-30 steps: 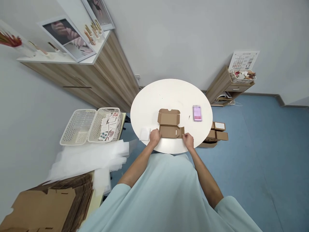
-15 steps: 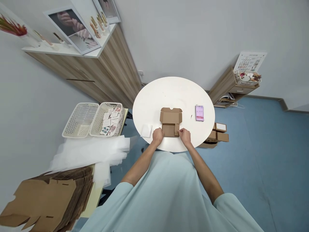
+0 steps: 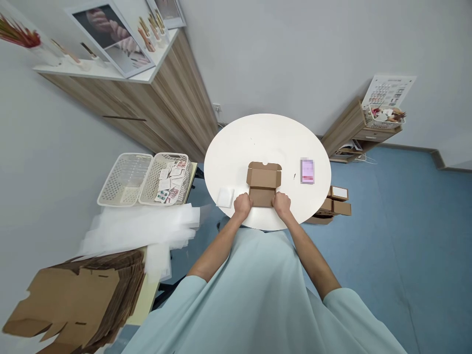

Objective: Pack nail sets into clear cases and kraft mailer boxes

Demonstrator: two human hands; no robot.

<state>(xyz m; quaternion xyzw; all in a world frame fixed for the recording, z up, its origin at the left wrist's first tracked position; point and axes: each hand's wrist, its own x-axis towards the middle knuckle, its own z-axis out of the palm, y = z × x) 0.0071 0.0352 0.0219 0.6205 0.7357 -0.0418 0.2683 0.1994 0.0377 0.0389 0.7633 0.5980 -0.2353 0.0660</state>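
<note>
A brown cardboard box [image 3: 263, 195] with its lid raised toward the far side lies at the near part of the white round table [image 3: 265, 132]. My left hand [image 3: 243, 205] is closed on the box's left side wall. Opposite it, my right hand [image 3: 282, 203] grips the right side wall near the front corner. Both thumbs and fingertips are partly hidden against the cardboard. Just left of my left hand lies a small white folded packet [image 3: 224, 197]. A pinkish-purple blurred item [image 3: 307, 171] rests on the table's right part.
White baskets [image 3: 125, 180] at left stand beside white sheets [image 3: 140, 228] and a stack of flat cardboard blanks [image 3: 77, 300]. Folded brown boxes [image 3: 339, 207] are piled right of the table. A wooden cabinet [image 3: 184, 93] and a small shelf unit [image 3: 350, 128] stand along the walls.
The right side flap, which stood inward over the box's floor, no longer shows there. My right hand has gone from a fingertip hold to a fuller grip. The view has shifted slightly.
</note>
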